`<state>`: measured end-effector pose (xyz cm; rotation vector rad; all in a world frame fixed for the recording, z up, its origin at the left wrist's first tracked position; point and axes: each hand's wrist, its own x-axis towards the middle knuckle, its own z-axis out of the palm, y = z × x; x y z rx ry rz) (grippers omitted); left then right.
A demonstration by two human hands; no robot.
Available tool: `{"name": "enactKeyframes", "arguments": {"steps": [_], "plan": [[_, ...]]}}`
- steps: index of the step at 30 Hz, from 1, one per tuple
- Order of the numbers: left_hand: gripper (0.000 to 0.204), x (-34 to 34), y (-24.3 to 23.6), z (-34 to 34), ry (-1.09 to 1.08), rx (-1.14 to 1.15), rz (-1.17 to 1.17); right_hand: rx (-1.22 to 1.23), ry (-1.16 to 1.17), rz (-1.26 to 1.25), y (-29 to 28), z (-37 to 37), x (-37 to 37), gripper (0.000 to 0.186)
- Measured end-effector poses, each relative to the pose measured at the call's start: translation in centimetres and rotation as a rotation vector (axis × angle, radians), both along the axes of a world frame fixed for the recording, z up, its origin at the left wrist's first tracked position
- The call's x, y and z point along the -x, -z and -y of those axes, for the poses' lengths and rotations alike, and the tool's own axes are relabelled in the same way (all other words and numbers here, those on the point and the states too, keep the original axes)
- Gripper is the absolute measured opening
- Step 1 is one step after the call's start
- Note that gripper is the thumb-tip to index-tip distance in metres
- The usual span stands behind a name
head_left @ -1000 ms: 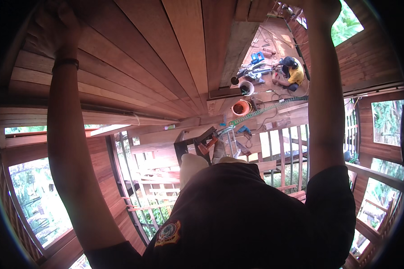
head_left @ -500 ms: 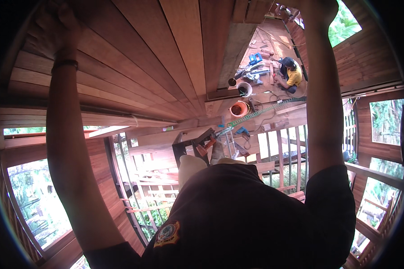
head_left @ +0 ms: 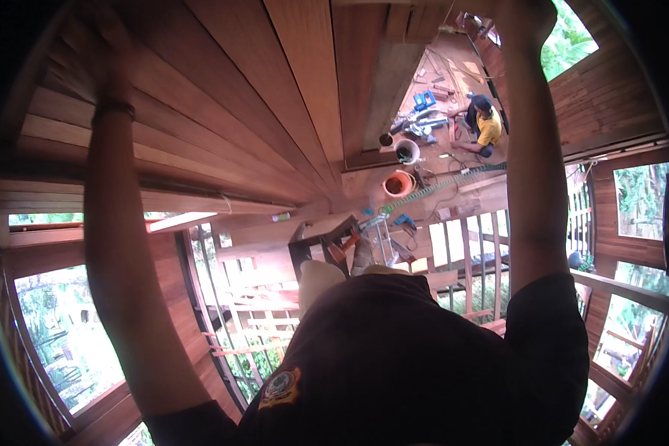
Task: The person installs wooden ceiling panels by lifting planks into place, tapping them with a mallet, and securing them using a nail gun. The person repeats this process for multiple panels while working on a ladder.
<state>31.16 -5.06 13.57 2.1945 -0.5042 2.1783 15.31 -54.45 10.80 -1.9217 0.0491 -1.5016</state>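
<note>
Planks of reddish-brown wood (head_left: 223, 89), long and set edge to edge, fill the upper left of the view, fanning out from near its centre. The left hand (head_left: 100, 56), a dark band (head_left: 114, 111) round its wrist, is raised against their darker far end; it is blurred, so I cannot tell whether its fingers are spread or closed on anything. The right hand (head_left: 528, 16) reaches up at the top edge, partly cut off, to the right of the planks; its grip cannot be told either.

Below, a co-worker in a yellow shirt and dark cap (head_left: 487, 125) crouches on a wooden floor, near a blue-and-silver power tool (head_left: 424, 125). A round white bucket (head_left: 415, 154) stands near a round orange bucket (head_left: 410, 181), and a coiled green hose (head_left: 453, 177) runs just beside the orange one.
</note>
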Motion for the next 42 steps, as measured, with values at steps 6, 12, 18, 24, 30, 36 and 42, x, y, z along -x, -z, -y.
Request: {"name": "enactKeyframes", "arguments": {"steps": [6, 12, 18, 24, 30, 36, 42], "plan": [[0.066, 2.7, -0.6, 2.8, 0.054, 0.019, -0.010, 0.310, 0.182, 0.140, 1.1, 1.6, -1.6, 0.017], [0.065, 4.0, -1.0, 3.8, 0.041, 0.022, -0.094, 0.234, 0.122, -0.026, 0.3, 0.5, -0.3, 0.025], [0.066, 4.5, -1.2, 3.4, 0.093, 0.036, -0.149, 0.145, 0.051, 0.058, -0.1, -0.4, -0.4, 0.012], [0.067, 5.6, -1.5, 3.8, 0.129, 0.053, -0.199, 0.145, -0.002, 0.092, -0.6, -0.6, 0.1, 0.012], [0.066, 5.9, -1.4, 3.8, 0.115, 0.053, -0.205, 0.128, 0.024, 0.157, 0.0, -0.7, -0.4, 0.011], [0.065, 6.1, -1.5, 3.8, 0.112, 0.059, -0.212, 0.056, -0.016, 0.118, -0.3, -0.9, -0.2, 0.009], [0.065, 6.0, -1.5, 3.7, 0.152, 0.052, -0.215, 0.066, -0.022, 0.124, -0.6, -1.0, 0.0, 0.009]]}}
